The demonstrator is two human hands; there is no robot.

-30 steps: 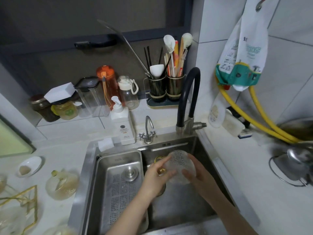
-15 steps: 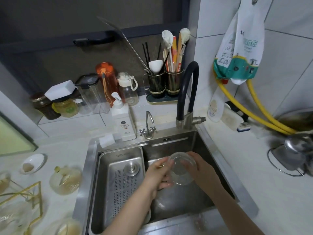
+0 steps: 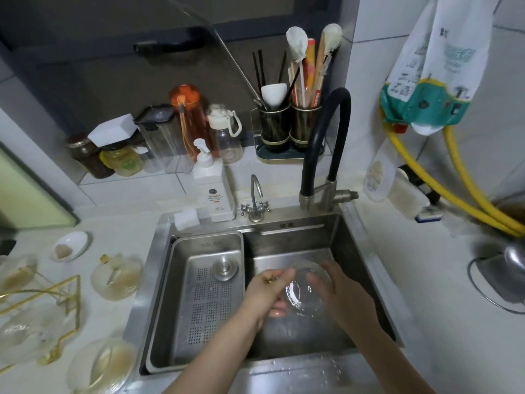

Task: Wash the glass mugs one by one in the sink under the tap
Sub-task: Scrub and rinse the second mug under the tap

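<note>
Both hands close on one clear, round-bodied glass mug (image 3: 305,288) held low inside the right basin of the stainless steel sink (image 3: 366,243). On the left hand (image 3: 267,291) the grip is wrapped around the mug's left side, fingers curled under it and a small gold-coloured part showing at the thumb. The right hand (image 3: 341,294) presses its fingers against the mug's right wall, so its grip is shut on the same glass. Motion blur softens the mug's edges, and whether water is running over it cannot be told.

Behind the basin stands the tall tap with a black curved hose neck (image 3: 326,137), its outlet hidden from this angle. A smaller chrome tap with two cross handles (image 3: 255,206) sits just to its left. The sink's left half carries a perforated steel drain tray (image 3: 210,297) with a round metal plug resting on it.

On the pale tabletop (image 3: 426,308) to the left of the sink lie more clear, amber-tinted glass mugs (image 3: 116,277), some beside a thin gold wire rack (image 3: 56,294). A white pump bottle of soap (image 3: 214,189) stands at the sink's back rim, touching a small white sponge block (image 3: 186,219). Droplets speckle the sink's front edge near the forearms.
</note>
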